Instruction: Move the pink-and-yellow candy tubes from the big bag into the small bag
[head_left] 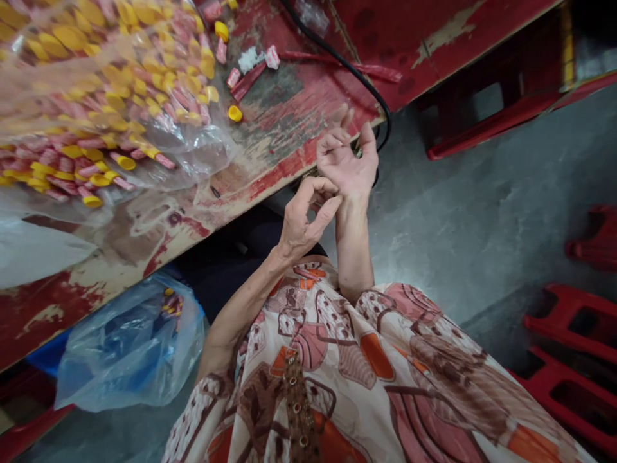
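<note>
My left hand (308, 218) is bent at the inner side of my right wrist. Its thumb and curled index finger come close together there, touching the skin, and anything between them is too small to make out. Palm up, my right hand (351, 161) is raised just off the table edge. Its fingers are loosely bent, the thumb stands apart, and the palm shows bare. Nearest on the table are a loose yellow cap (234, 113) and a red strip (248, 81) beside some white bits (250, 59).
Clear plastic (207, 151) surrounds many pink pieces with yellow caps (116, 103) on the worn red table (270, 154). A black cable (337, 58) crosses it. A plastic-lined blue container (130, 341) stands below left. Red stools (573, 321) are at right.
</note>
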The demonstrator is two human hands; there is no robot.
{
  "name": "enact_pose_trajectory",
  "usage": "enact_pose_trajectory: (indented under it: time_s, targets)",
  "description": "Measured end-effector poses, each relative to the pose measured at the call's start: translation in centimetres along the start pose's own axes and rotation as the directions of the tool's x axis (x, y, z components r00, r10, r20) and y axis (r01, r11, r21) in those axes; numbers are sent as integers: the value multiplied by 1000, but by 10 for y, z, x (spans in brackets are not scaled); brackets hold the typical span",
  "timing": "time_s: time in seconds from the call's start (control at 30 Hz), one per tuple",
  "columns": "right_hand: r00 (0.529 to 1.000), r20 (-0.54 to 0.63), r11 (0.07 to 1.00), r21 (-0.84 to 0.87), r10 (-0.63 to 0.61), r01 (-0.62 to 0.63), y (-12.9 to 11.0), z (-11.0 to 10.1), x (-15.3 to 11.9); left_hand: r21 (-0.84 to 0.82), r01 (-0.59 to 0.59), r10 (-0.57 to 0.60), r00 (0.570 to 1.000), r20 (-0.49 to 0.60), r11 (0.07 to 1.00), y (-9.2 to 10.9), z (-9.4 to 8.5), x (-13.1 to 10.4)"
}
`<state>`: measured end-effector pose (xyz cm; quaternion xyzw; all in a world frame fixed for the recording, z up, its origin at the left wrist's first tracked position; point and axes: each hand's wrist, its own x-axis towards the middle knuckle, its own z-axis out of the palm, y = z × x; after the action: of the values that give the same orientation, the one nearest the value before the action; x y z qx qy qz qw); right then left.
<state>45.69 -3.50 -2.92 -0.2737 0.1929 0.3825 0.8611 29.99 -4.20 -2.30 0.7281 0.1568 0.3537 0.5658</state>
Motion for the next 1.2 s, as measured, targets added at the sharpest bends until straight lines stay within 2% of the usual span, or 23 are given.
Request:
enact_pose_trajectory:
  time_s: [0.07,0.2,0.27,0.47,0.7,0.87,0.97,1.1,1.2]
  targets:
    - [999,-32,996,92,24,-21,-5,6,-7,0,62,-62,998,16,998,-1,1,0]
    - [994,-78,985,162,71,-57,-15,15,-19,-78,52,-51,999,8,996,-4,2,1]
    - [994,-60,983,166,92,-81,-18,17,-22,-110,63,-61,998,19,992,-5,1,1]
    - [989,-50,957,261,142,-124,-15,15,-18,-72,203,-196,977,88,977,-10,-2,1]
    - [976,-66,940,288,209,-182,-19,16,-20,-98,228,-221,972,80,969,-9,2,1]
    - [983,-50,924,352,176,-148,-16,13,-18,-111,217,-209,975,77,970,-13,2,0]
    - [993,-17,956,272,117,-108,-7,6,-11,-103,220,-215,975,51,970,-15,1,-3]
    - [1000,-23,999,34,21,-20,3,-1,-3,-91,216,-217,976,-2,972,-15,0,-5]
    - [1000,-7,1000,-9,-2,2,4,-1,-3,-87,215,-218,975,-37,973,-20,-1,-7]
